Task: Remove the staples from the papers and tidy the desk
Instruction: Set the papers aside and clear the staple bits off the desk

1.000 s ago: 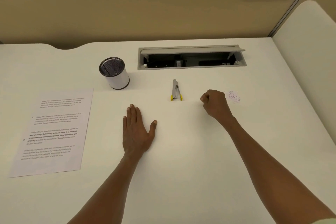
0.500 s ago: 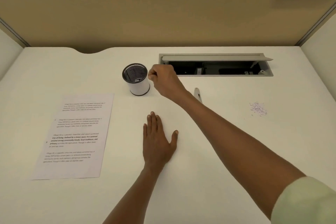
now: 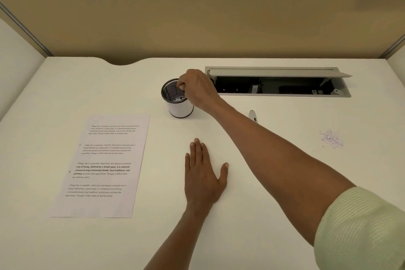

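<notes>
Two hands in view. Right hand (image 3: pixel 197 90) reaches across to the cup (image 3: pixel 178 99) at about 11 o'clock from desk centre, fingers pinched together over the cup's open mouth; whatever they pinch is too small to see, so can't tell if anything is held. Pale bits lie at the bottom of the cup. Cup stands upright, mesh inside, white wrap outside.

Left hand (image 3: pixel 202 176) lies flat, palm down, on the desk (image 3: pixel 263 215) near centre, fingers straight and close together, thumb spread, gripping nothing.

Papers (image 3: pixel 103 166) lie flat at 9 o'clock, printed side up, well apart from both hands, just at 7 o'clock from the cup. No staple visible on them at this resolution.

Staple remover (image 3: pixel 252 115) lies at 1 o'clock from the left hand, mostly hidden behind the right forearm, only its far tip showing.

Staple pile (image 3: pixel 331 138), small loose scatter, sits at 3 o'clock, well clear of everything else.

Cable tray (image 3: pixel 278 82) at 12–1 o'clock, lid propped open, just beside the right hand's knuckles.

Pale green sleeve (image 3: pixel 359 230) on the right arm at 4 o'clock.
</notes>
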Available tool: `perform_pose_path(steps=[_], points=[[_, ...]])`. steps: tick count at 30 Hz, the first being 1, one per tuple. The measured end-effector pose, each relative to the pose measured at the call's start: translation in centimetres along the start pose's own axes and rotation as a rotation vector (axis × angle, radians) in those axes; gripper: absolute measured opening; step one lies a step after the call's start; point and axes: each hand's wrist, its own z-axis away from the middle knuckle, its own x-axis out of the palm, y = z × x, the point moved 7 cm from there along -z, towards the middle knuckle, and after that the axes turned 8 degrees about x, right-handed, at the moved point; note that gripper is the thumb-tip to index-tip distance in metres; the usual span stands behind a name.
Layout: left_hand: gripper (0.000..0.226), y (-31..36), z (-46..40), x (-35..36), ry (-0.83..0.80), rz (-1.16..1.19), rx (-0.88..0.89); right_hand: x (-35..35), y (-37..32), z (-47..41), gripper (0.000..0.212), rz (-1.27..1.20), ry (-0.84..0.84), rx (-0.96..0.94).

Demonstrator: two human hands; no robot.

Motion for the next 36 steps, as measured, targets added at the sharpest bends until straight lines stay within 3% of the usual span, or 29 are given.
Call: perform_pose_path(steps=[4,16,36], points=[[0.088,0.0,0.0,-0.1,0.008,0.008,0.001,-0.3,0.6,0.1,0.013,-0.168,0.006,0.040],[0.089,0.1,0.2,0.0,0.007,-0.028,0.005,-2.4,4.4,6.3,0.022,-0.487,0.138,0.123],[0.093,-0.1,0.1,-0.1,0.006,-0.035,0.002,-11.0,27.8,26.2,0.025,-0.113,0.524,0.648]])
